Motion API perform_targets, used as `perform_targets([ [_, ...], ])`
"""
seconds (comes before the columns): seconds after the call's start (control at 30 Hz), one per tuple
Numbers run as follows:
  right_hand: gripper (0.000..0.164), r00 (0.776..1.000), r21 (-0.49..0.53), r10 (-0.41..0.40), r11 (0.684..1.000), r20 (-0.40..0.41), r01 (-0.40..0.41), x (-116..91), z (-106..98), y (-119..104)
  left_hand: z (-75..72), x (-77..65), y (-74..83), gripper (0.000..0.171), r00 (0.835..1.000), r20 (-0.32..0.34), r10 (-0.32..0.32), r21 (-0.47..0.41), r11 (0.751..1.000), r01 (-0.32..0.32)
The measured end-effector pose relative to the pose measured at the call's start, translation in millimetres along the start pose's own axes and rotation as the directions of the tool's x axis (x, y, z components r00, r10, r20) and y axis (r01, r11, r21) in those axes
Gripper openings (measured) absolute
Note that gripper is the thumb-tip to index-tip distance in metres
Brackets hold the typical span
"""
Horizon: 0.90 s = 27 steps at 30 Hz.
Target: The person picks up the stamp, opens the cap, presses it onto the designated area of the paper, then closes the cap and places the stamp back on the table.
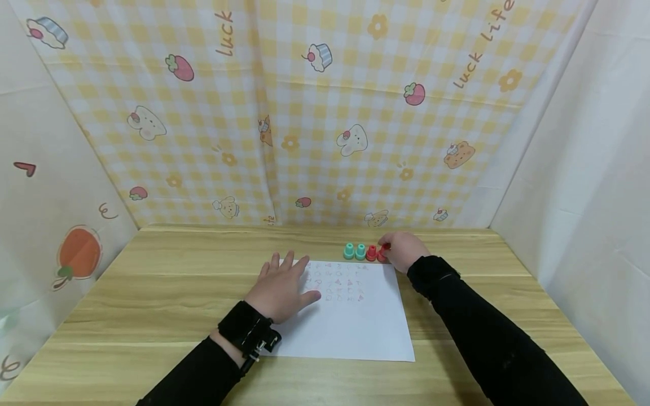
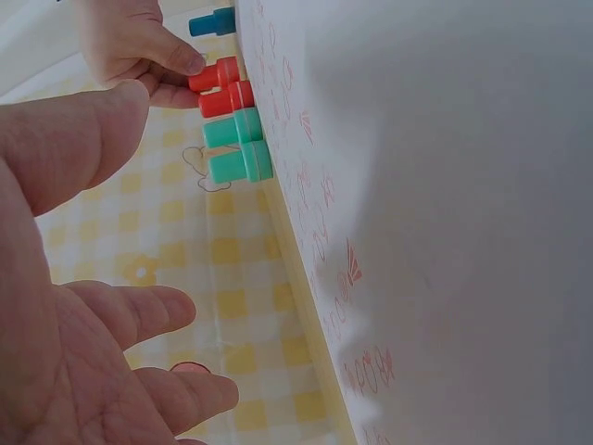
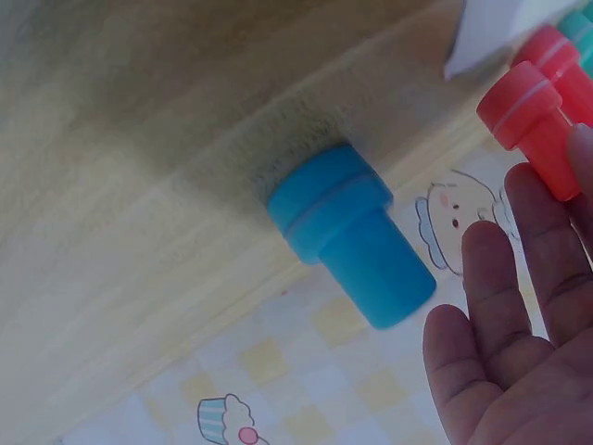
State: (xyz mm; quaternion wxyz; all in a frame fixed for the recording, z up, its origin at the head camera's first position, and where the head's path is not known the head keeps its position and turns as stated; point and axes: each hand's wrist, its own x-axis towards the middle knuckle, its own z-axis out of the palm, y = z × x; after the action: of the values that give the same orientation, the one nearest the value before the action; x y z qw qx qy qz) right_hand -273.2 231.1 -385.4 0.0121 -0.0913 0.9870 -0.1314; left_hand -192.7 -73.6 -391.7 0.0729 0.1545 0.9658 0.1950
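Note:
My right hand [image 1: 404,251] pinches the narrow top of a red stamp [image 3: 524,109], which stands at the right end of a short row. Beside it in the row come another red stamp [image 1: 371,254] and two mint-green stamps [image 1: 360,253]. A blue stamp [image 3: 350,232] stands apart from them past the right hand, which hides it in the head view. Over the left part of a white sheet of paper [image 1: 350,335] lies my left hand [image 1: 279,290], fingers spread and holding nothing. Rows of small red prints [image 1: 340,282] cover the upper part of the sheet.
The row stands just behind the sheet's far edge on a wooden table [image 1: 167,293]. A yellow checked curtain [image 1: 315,129] hangs at the back, with white cloth [image 1: 579,146] on both sides.

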Motion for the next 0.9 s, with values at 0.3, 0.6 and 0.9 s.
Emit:
perform_targets([
  [0.3, 0.03, 0.999, 0.127, 0.027, 0.992, -0.027, -0.023, -10, -17, -5, -0.4, -1.9, 1.2, 0.085, 1.0, -0.001, 0.0, -0.01, 1.0, 0.0],
  [0.6, 0.023, 0.991, 0.339, 0.03, 0.941, -0.127, 0.015, -34, -21, -31, 1.4, -1.6, 0.6, 0.085, 1.0, -0.013, 0.004, -0.025, 1.0, -0.004],
  [0.9, 0.012, 0.989, 0.496, 0.061, 0.868, -0.131, 0.013, -50, -12, -54, 1.6, -2.7, 3.4, 0.085, 1.0, -0.02, 0.01, -0.026, 1.0, -0.011],
])
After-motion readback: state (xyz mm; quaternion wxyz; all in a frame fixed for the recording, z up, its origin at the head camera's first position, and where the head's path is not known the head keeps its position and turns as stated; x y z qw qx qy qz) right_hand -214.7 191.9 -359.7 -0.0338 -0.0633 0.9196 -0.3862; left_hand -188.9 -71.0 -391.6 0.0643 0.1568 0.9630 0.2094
